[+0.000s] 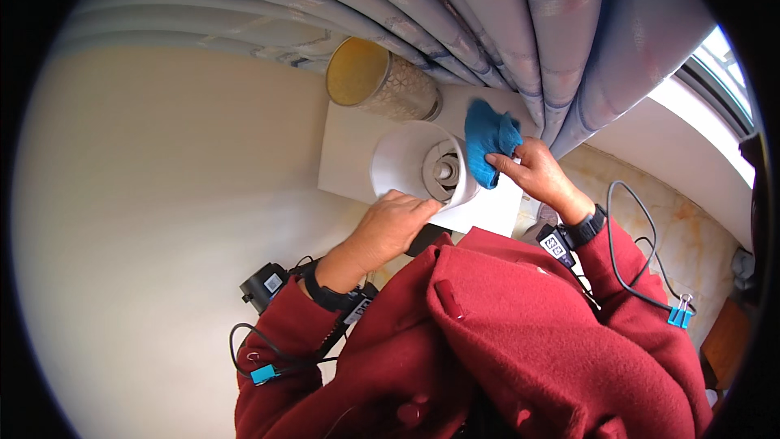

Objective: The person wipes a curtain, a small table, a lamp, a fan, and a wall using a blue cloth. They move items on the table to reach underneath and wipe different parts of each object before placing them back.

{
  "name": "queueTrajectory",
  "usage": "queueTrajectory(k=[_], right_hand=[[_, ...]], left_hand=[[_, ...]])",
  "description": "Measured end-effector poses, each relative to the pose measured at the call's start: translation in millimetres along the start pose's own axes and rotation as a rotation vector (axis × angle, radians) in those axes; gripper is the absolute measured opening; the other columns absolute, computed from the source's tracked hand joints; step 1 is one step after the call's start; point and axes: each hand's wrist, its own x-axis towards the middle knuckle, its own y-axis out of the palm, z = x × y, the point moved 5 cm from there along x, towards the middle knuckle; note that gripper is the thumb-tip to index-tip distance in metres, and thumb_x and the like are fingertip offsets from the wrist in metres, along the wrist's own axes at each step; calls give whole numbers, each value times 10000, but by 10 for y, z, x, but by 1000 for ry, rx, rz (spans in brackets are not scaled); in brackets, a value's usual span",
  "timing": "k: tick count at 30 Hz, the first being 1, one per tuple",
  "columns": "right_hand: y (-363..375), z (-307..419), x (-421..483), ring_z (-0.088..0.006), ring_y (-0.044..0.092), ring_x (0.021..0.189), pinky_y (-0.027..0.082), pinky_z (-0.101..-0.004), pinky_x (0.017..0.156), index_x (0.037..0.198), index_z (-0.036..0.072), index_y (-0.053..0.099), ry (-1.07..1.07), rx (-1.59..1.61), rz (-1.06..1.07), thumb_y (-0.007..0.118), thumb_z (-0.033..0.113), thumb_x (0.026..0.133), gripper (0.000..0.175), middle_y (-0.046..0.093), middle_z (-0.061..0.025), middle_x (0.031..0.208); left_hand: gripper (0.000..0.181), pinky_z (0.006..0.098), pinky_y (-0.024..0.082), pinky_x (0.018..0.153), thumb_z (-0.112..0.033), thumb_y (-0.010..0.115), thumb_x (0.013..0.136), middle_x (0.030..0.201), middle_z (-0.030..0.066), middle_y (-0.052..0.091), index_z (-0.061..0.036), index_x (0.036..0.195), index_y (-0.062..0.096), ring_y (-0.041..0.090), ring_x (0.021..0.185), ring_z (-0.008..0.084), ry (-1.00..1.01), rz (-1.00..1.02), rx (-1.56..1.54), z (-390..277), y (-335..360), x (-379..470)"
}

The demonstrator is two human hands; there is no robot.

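My left hand (396, 219) grips the near rim of a white lampshade (396, 155), which is open at the top with a bulb (443, 171) and socket showing inside. In my right hand (533, 171) a blue cloth (485, 140) is pinched between thumb and fingers, hanging just beyond the shade's right side. The lamp stands on a white tabletop (344, 158). Behind it, on the same top, is a patterned cylindrical container (405, 88) with a yellowish inside, tilted in this view.
Long grey-blue curtains (487, 12) hang behind the table and touch its far edge. A plain pale wall (152, 164) runs along the left. On the right are a window sill (688, 134) and a marbled floor (646, 201). Cables (649, 244) are clipped to my sleeves.
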Motion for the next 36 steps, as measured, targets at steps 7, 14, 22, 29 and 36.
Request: queueTrajectory(k=[7, 14, 22, 29, 36], right_hand=[[441, 625, -227, -258, 573, 912, 422, -380, 862, 854, 124, 604, -1043, -206, -149, 751, 184, 732, 200, 574, -44, 840], [65, 510, 189, -296, 585, 887, 453, -424, 805, 825, 114, 610, -1007, -448, -385, 736, 203, 735, 179, 594, -66, 828], [330, 806, -203, -245, 594, 947, 459, -400, 929, 874, 133, 587, -1214, -460, -205, 662, 145, 715, 176, 573, -34, 874], [-48, 461, 221, -326, 631, 926, 513, -421, 729, 1045, 129, 596, -852, -338, -303, 615, 57, 815, 242, 575, -85, 1000], [209, 692, 57, -281, 600, 995, 516, -389, 819, 1055, 126, 677, -944, -449, -362, 666, 97, 786, 270, 603, -51, 1022]], left_hand=[[273, 437, 486, 901, -6, 611, 830, 1015, 132, 668, -94, 1085, 653, 618, 920, 363, -105, -95, -85, 191, -137, -52], [227, 466, 391, 1061, 18, 583, 822, 950, 79, 652, -99, 1007, 640, 607, 1009, 269, 12, 4, 158, 230, -328, -69], [172, 415, 434, 1041, -58, 547, 790, 929, 56, 658, -98, 920, 652, 580, 1174, 279, -10, -127, 415, 399, -426, -80], [211, 401, 490, 964, -44, 555, 799, 985, 87, 660, -90, 990, 635, 579, 1184, 309, -74, -168, 331, 586, -434, -120], [111, 419, 493, 865, -101, 603, 835, 929, 136, 664, -65, 939, 612, 619, 989, 341, -101, -174, 450, 189, -113, -13]])
